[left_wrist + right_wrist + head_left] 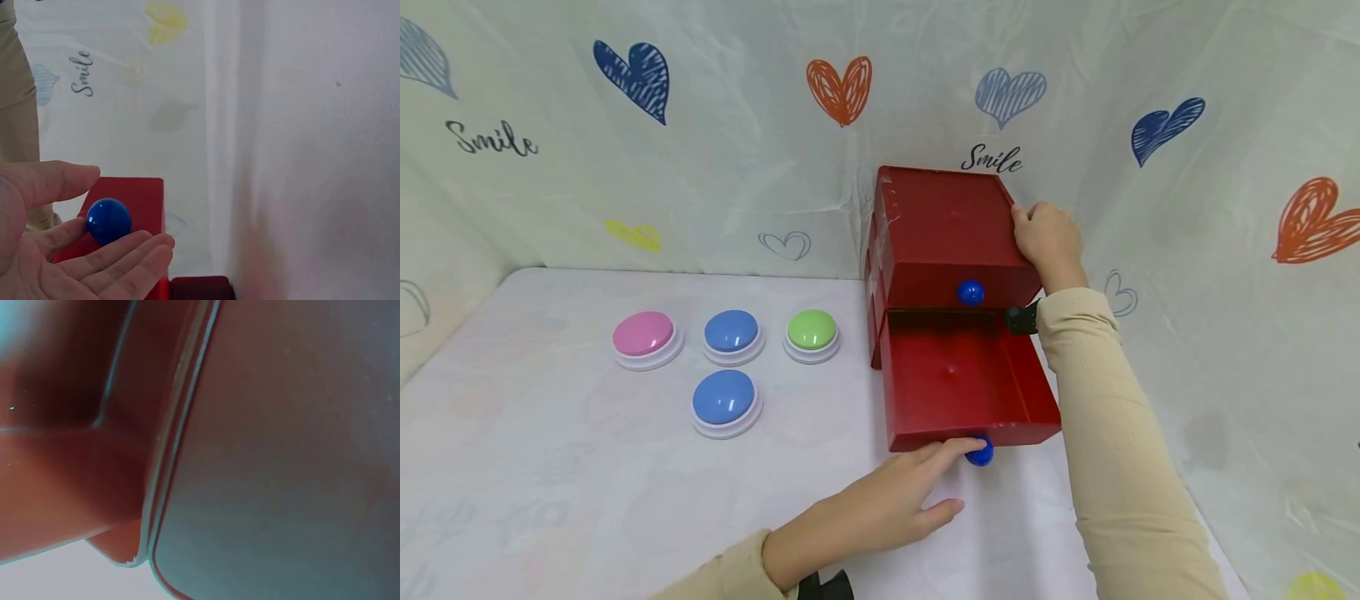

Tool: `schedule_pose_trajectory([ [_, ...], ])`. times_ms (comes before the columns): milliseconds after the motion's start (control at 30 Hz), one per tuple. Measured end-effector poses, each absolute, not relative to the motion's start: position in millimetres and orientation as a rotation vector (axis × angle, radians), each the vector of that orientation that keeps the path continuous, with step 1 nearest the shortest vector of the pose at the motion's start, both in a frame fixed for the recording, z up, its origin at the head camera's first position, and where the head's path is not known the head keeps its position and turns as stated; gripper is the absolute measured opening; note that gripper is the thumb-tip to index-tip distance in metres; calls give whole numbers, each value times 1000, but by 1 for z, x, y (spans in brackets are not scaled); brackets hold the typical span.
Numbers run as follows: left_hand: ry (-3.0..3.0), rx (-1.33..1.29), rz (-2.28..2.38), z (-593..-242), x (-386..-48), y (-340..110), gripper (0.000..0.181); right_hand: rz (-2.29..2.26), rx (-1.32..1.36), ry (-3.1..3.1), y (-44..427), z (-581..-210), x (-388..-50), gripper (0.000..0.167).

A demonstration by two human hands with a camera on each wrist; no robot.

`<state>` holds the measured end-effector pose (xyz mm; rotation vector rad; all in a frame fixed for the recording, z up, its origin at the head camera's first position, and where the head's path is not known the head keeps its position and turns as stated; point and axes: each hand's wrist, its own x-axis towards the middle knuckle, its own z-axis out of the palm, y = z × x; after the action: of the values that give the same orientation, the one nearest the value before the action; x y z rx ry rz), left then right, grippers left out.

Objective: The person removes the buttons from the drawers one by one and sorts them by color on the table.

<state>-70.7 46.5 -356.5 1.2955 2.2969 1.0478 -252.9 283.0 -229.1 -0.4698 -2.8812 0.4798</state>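
Observation:
A red two-level drawer box (pixel 947 212) stands against the back cloth. Its lower drawer (pixel 955 383) is pulled out, and nothing is seen inside. My left hand (pixel 887 500) reaches in front of that drawer, its index finger touching the blue knob (pixel 980 452). In the left wrist view the fingers lie extended beside the knob (pixel 109 221), with the thumb apart. My right hand (pixel 1051 242) holds the box's upper right edge, thumb on top; its other fingers are mostly hidden. The right wrist view shows the red drawer wall (pixel 56 481) close up, without the hand.
Left of the box on the white table (pixel 587 483) are domed push buttons: pink (pixel 643 335), green (pixel 812 330), blue (pixel 731 332) and another blue one (pixel 723 398) nearer. The closed upper drawer has a blue knob (pixel 971 292). Heart-printed cloth (pixel 737 150) hangs behind.

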Motion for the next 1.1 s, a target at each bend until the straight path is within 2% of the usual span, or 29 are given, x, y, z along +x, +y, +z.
schedule_pose_trajectory([
  [233,2307,1266,1029,-357,-73,57,62,483,-470,-2885,283,-229,-253,49],
  [633,2451,1363,1042,-359,-75,68,43,488,-480,-2900,283,-229,-255,52],
  [1100,2474,1375,1061,-357,-77,69,43,481,-480,-2895,283,-228,-253,52],
])
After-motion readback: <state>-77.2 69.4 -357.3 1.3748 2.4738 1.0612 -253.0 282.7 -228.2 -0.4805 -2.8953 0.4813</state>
